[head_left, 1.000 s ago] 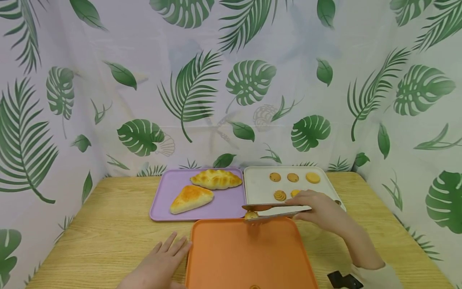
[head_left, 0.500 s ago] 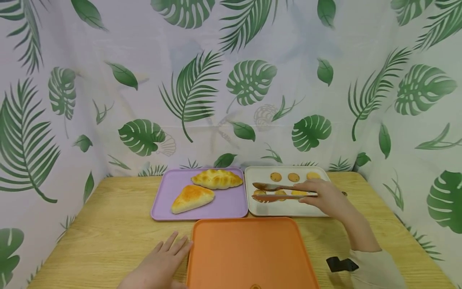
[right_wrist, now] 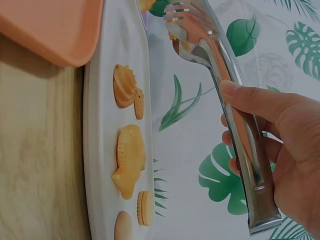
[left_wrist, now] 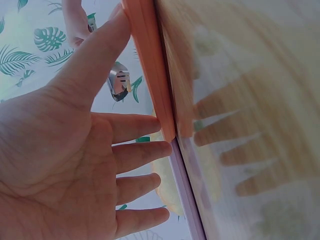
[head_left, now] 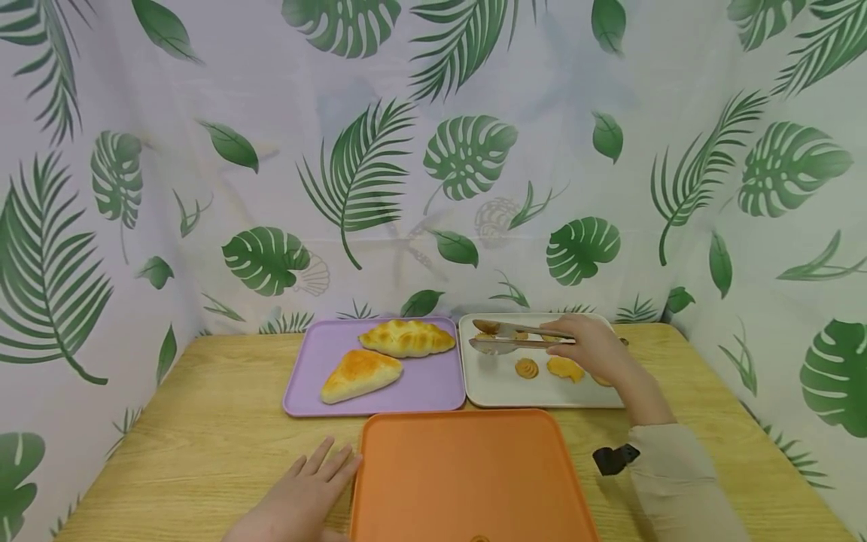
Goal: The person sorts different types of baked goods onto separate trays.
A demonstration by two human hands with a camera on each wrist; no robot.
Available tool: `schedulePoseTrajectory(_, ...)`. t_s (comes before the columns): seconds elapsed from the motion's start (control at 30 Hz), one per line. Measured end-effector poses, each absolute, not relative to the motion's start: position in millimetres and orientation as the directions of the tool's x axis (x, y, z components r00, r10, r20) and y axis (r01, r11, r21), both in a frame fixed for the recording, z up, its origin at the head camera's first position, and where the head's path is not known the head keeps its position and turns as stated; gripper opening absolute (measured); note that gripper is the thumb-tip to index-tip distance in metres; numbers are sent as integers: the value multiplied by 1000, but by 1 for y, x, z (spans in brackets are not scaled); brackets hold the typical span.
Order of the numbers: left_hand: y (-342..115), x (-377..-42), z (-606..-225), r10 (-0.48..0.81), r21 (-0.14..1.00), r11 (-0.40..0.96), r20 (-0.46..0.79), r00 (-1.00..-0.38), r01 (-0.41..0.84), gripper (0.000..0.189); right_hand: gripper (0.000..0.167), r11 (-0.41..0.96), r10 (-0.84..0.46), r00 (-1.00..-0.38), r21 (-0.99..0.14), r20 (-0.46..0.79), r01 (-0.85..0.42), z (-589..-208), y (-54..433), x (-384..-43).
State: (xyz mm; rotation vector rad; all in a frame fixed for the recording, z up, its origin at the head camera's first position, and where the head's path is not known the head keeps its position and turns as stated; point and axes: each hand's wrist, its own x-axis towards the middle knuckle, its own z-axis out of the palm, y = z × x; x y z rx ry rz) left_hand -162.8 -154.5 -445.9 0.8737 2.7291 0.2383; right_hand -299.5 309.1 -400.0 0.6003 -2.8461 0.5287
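Observation:
My right hand (head_left: 596,348) grips metal tongs (right_wrist: 235,120) above the back left of the cream tray (head_left: 501,391). A small golden cookie (right_wrist: 173,37) shows between the tong heads, mostly hidden by them. On that tray lie a swirled cookie (head_left: 526,368) and an irregularly shaped yellow cookie (head_left: 565,369); more cookies are partly covered by tongs and hand. With fingers straight and spread, my left hand (head_left: 294,489) lies beside the orange tray (head_left: 467,482), fingertips and thumb right at its left rim (left_wrist: 147,65).
A lilac tray (head_left: 305,376) at the back left bears a triangular bread (head_left: 360,375) and a braided bread (head_left: 406,337). All three trays stand close together on a wooden table (head_left: 203,406). A leaf-patterned cloth (head_left: 379,165) encloses the back and sides.
My right hand carries the tongs with the cookie from over the orange tray's back edge to the cream tray's back left. My left hand stays in place.

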Motion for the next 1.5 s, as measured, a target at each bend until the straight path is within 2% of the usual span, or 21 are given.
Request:
schedulePoseTrajectory(0.5, -153, -161, -443, 573, 245, 815, -213, -791, 525, 98, 39, 895, -284, -946, -310, 157, -320, -414, 297, -339)
schedulePoseTrajectory(1.0, -155, -163, -445, 579, 236, 813, -220, -785, 533, 98, 43, 936, -186, -980, -289, 73, -199, -420, 288, -354)
schedulePoseTrajectory(1.3, -153, -161, -445, 577, 230, 814, -217, -787, 533, 98, 46, 941, -202, -976, -262, 77, -215, -416, 287, -349)
schedulePoseTrajectory(1.5, -154, -161, -445, 573, 238, 816, -217, -790, 526, 98, 47, 929, -253, -957, -239, 143, -282, -409, 292, -333)
